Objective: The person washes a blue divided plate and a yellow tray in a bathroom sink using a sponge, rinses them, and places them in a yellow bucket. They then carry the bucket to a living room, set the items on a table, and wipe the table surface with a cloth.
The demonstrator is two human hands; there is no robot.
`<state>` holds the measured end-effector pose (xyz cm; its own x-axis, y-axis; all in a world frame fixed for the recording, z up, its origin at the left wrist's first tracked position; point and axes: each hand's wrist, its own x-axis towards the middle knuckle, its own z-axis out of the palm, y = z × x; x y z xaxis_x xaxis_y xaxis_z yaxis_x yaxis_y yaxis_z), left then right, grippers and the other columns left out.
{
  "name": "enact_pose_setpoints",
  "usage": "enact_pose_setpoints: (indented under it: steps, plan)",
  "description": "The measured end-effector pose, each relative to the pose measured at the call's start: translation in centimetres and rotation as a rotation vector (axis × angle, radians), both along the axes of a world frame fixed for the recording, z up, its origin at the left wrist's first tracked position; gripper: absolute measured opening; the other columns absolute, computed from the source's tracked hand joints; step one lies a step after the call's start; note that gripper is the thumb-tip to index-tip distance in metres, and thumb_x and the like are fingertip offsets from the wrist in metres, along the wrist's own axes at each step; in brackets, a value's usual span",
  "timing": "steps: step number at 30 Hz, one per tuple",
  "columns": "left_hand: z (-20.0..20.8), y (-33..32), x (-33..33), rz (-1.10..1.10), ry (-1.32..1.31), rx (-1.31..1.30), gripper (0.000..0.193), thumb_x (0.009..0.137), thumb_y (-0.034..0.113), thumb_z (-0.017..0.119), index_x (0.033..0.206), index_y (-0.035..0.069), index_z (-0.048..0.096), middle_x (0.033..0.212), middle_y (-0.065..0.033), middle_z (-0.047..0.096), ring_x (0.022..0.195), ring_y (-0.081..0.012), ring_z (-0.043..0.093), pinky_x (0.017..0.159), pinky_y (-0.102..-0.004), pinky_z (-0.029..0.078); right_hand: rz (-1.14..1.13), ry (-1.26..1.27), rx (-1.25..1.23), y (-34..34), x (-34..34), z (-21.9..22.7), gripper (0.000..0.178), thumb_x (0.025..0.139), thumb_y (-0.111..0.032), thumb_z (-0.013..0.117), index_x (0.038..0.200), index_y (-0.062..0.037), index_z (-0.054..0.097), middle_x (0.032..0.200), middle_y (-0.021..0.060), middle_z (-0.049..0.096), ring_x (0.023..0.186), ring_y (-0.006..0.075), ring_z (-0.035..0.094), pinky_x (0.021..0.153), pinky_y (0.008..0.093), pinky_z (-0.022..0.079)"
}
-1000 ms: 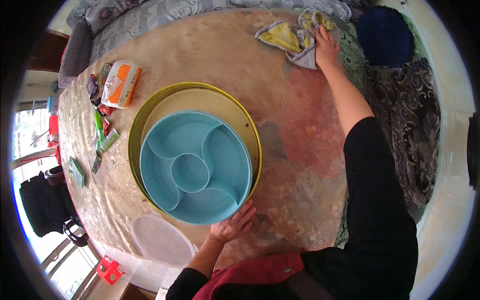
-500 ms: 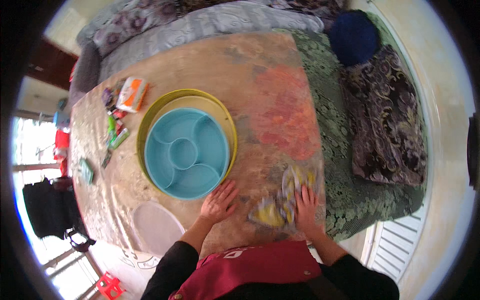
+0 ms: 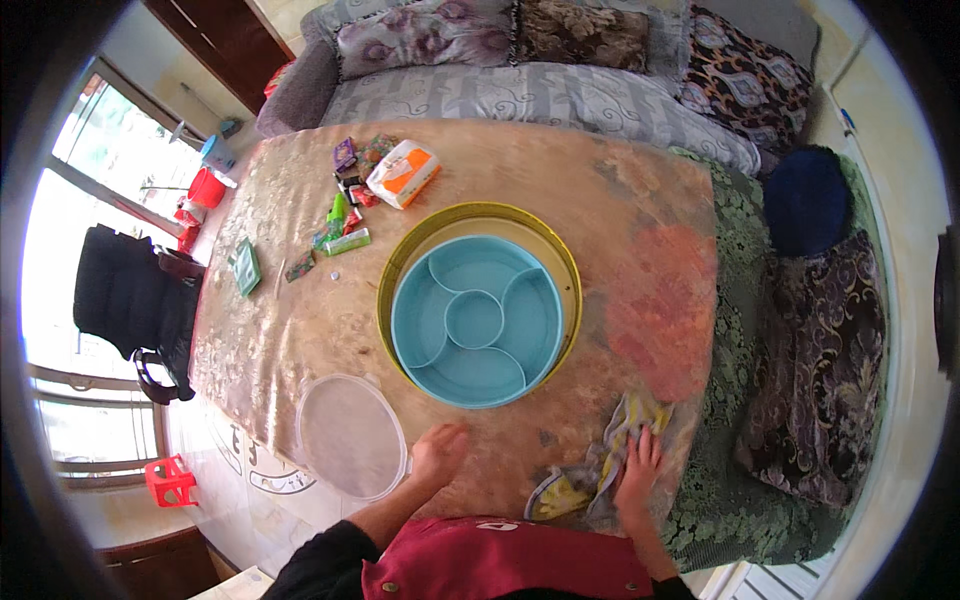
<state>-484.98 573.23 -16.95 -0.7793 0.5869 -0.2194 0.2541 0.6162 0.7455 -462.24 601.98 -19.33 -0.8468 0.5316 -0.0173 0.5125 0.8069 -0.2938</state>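
A grey and yellow cloth (image 3: 600, 465) lies crumpled near the table's front right. My right hand (image 3: 638, 478) rests on it with fingers stretched out and slightly apart. My left hand (image 3: 440, 455) is loosely closed with curled fingers over the table, just below the round containers; nothing shows in it. A blue divided tray (image 3: 475, 320), round with a small central cup and curved compartments, sits inside a yellow round tin (image 3: 571, 285). To the left of my left hand lies a clear round lid (image 3: 350, 437), partly past my forearm.
At the table's (image 3: 300, 330) far left are an orange and white packet (image 3: 403, 175), several small wrapped items (image 3: 345, 235) and a green pouch (image 3: 244, 267). A sofa (image 3: 560, 95) stands behind, a green-covered seat (image 3: 725, 480) at right, a black chair (image 3: 125, 290) at left.
My view has shifted, so everything sits farther right and the lid shows more fully. My left hand has drawn away from the tin and its spread fingers have curled. My right hand stays on the cloth.
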Motion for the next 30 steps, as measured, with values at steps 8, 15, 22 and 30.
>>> enact_pose_setpoints:
  steps: [8, 15, 22, 30]
  plan:
    - [3.8, 1.8, -5.4, 0.809, -0.839, 0.362, 0.07, 0.088, 0.048, 0.048, 0.14, 0.023, 0.009, 0.116, -0.0177, 0.05, 0.09, -0.0304, 0.061, 0.066, -0.0419, 0.053, -0.112, 0.175, 0.202, 12.9, -22.0, -2.1, 0.035, 0.091, -0.016, 0.047, 0.124, -0.0055, 0.048, 0.142, 0.0097, 0.029, 0.128, 0.031, 0.028, 0.098, 0.0488, 0.026]
    - [4.0, 2.7, -8.3, 0.77, -0.848, 0.481, 0.06, 0.081, 0.007, 0.041, 0.135, 0.018, 0.018, 0.111, -0.0142, 0.051, 0.079, -0.0287, 0.062, 0.065, -0.0397, 0.056, -0.423, -0.046, 0.194, 18.4, -35.5, -2.4, 0.039, 0.093, -0.025, 0.044, 0.129, -0.013, 0.043, 0.146, 0.0031, 0.022, 0.129, 0.0281, 0.026, 0.098, 0.0504, 0.028]
    - [3.9, -4.2, -8.4, 0.878, -0.859, 0.437, 0.045, 0.077, 0.005, 0.044, 0.122, 0.006, 0.039, 0.106, -0.0131, 0.056, 0.083, -0.0277, 0.063, 0.066, -0.0427, 0.057, -0.512, -0.059, 0.143, 19.3, -46.6, -2.3, 0.04, 0.092, -0.033, 0.04, 0.13, -0.0191, 0.042, 0.144, 0.0023, 0.023, 0.128, 0.0266, 0.027, 0.098, 0.0522, 0.029]
    - [10.8, -10.7, -10.8, 1.038, -0.796, 0.51, 0.054, 0.07, 0.009, 0.044, 0.122, -0.001, 0.038, 0.116, -0.0163, 0.049, 0.099, -0.035, 0.056, 0.068, -0.0488, 0.055, 0.215, 0.376, 0.189, 4.6, -54.3, -2.7, 0.045, 0.075, -0.04, 0.061, 0.113, -0.0173, 0.058, 0.129, 0.0066, 0.045, 0.116, 0.0306, 0.039, 0.088, 0.0538, 0.033]
